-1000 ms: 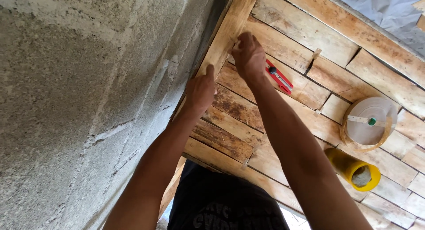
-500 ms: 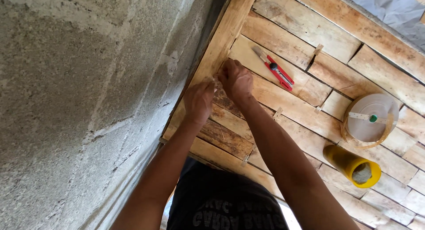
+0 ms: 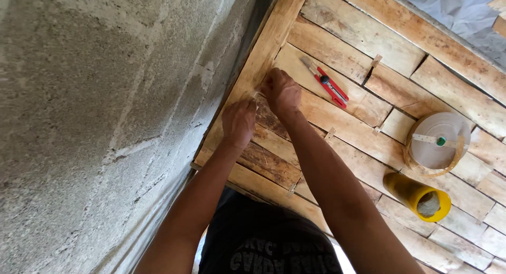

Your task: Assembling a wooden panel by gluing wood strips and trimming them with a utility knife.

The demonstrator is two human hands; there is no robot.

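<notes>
**Both hands at edge plank of wood panel, next to block wall**

L hand [image 3: 239, 122] is curled, knuckles toward cam, resting on the long edge plank [image 3: 263, 58] of the wood plank panel [image 3: 369, 36]. Fingertips are tucked under and hidden, so can't tell if it's pinching anything or just pressing. R hand [image 3: 281, 90] sits just beside it, a bit further along the same plank, fingers also bunched toward the seam. A small pale bit shows between the two hands, too small to ID; grip on it can't be confirmed either way.

The rough grey block wall [image 3: 105, 121] fills the left half and runs right along the edge plank.

Well apart from the hands, on the panel:
- red utility knife [image 3: 327, 84], lying flat, blade end pointing toward the R hand side
- roll of pale strip/tape [image 3: 436, 145], loose end curling round its rim
- yellow cup-like container [image 3: 419, 196] on its side, w/ something greyish inside, can't make out what

Small pale tabs [image 3: 376, 60] stick out of several plank joints.

Person's dark shirt [image 3: 263, 242] is at bottom, cut off by the frame. Grey sheet [image 3: 464, 10] at top right corner, partly out of view.
</notes>
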